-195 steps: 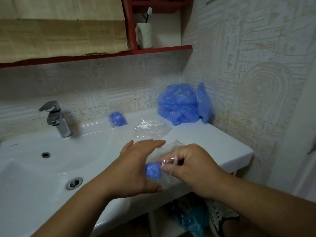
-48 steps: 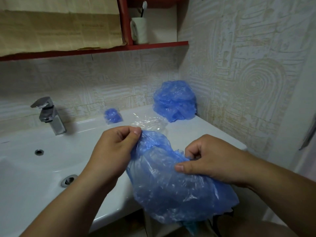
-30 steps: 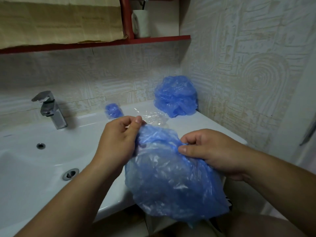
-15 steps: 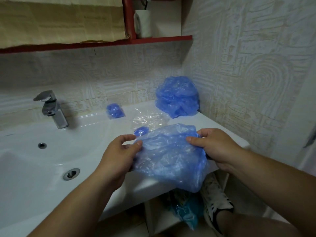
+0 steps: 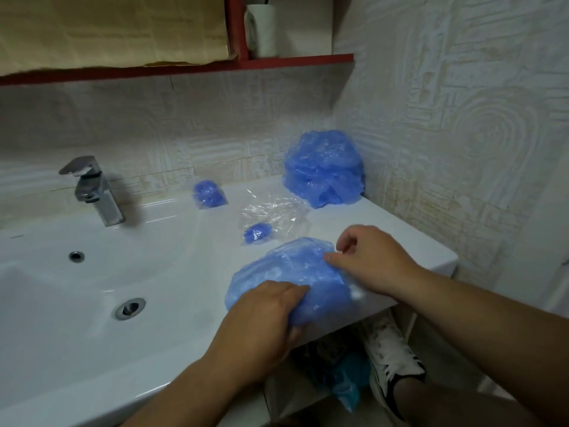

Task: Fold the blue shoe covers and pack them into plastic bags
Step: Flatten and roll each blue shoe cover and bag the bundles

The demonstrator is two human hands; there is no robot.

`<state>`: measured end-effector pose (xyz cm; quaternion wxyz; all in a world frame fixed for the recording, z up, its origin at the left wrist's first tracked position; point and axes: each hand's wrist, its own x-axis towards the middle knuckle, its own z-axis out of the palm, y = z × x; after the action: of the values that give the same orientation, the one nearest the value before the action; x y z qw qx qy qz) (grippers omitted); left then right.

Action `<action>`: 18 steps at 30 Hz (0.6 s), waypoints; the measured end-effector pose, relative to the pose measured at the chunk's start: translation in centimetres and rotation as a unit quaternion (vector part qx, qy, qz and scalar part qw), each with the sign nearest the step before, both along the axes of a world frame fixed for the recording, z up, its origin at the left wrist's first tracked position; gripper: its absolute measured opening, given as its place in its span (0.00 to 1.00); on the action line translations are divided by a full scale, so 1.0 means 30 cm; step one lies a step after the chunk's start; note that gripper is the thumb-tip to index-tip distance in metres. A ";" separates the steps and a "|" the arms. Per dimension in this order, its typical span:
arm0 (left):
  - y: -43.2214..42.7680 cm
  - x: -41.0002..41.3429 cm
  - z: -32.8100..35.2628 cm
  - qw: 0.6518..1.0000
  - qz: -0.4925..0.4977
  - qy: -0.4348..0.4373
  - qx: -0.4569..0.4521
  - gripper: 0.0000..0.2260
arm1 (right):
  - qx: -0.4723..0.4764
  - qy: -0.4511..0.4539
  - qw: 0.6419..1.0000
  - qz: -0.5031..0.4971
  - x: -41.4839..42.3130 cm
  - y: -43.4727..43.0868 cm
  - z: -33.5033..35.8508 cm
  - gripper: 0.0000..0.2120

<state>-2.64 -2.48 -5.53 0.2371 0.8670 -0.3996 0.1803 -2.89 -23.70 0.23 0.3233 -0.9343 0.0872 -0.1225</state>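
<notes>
The left grip (image 5: 268, 315) is clamping the near edge of the blue shoe cover (image 5: 289, 272), fingers on top and thumb beneath. The right grip (image 5: 369, 260) is pinching its far edge. The cover is lying between them on the bench (image 5: 409, 245), hanging over the front lip under the left grip. The film is looking slippery, so a loosening pinch is risking a slide to the floor, or trapped air is spoiling the fold.

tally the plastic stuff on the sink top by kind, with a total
packed bags: 2
loose cover: 1
pile of covers: 1
heap of empty bags: 1
total: 5
</notes>
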 end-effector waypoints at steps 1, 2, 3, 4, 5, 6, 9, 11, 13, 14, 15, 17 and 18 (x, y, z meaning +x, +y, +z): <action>-0.004 0.002 0.015 1.000 0.010 0.003 0.022 0.13 | -0.018 -0.039 0.999 0.011 -0.009 -0.019 0.017 0.06; -0.009 0.004 0.029 0.999 0.017 0.001 0.045 0.10 | -0.020 -0.060 0.997 0.040 -0.021 -0.035 0.032 0.06; -0.014 0.007 0.037 0.998 0.017 -0.004 0.057 0.10 | -0.022 -0.062 0.995 0.078 -0.034 -0.049 0.040 0.11; -0.020 0.009 0.045 0.998 0.017 -0.005 0.060 0.12 | -0.022 -0.043 0.991 0.122 -0.049 -0.056 0.042 0.17; -0.027 0.009 0.055 0.998 0.020 0.003 0.059 0.14 | -0.025 -0.011 0.986 0.163 -0.061 -0.059 0.039 0.21; -0.035 0.008 0.064 0.998 0.021 0.013 0.055 0.16 | -0.035 0.025 0.979 0.201 -0.067 -0.058 0.030 0.25; -0.059 0.018 0.094 0.997 0.031 0.070 0.025 0.19 | -0.063 0.114 0.958 0.257 -0.065 -0.056 -0.004 0.24; -0.061 0.030 0.111 0.991 0.045 0.127 -0.002 0.14 | -0.048 0.114 0.962 0.242 -0.058 -0.056 -0.011 0.18; -0.041 0.039 0.132 0.978 0.056 0.199 -0.035 0.10 | -0.018 0.086 0.976 0.200 -0.048 -0.060 -0.015 0.11; -0.024 0.042 0.140 0.971 0.062 0.229 -0.041 0.14 | -0.001 0.078 0.981 0.178 -0.043 -0.062 -0.021 0.09; -0.001 0.050 0.145 0.965 0.069 0.249 -0.048 0.17 | 0.020 0.075 0.984 0.160 -0.039 -0.064 -0.025 0.07; 0.043 0.063 0.153 0.955 0.097 0.269 -0.076 0.15 | 0.072 0.078 0.985 0.139 -0.032 -0.064 -0.033 0.07; 0.061 0.068 0.152 0.950 0.119 0.275 -0.088 0.11 | 0.092 0.081 0.984 0.133 -0.027 -0.064 -0.035 0.07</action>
<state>-0.58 -0.65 -0.96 0.3903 0.8997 -0.1956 -0.0042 -3.70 -25.61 -0.81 0.4127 -0.9108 -0.0009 0.0063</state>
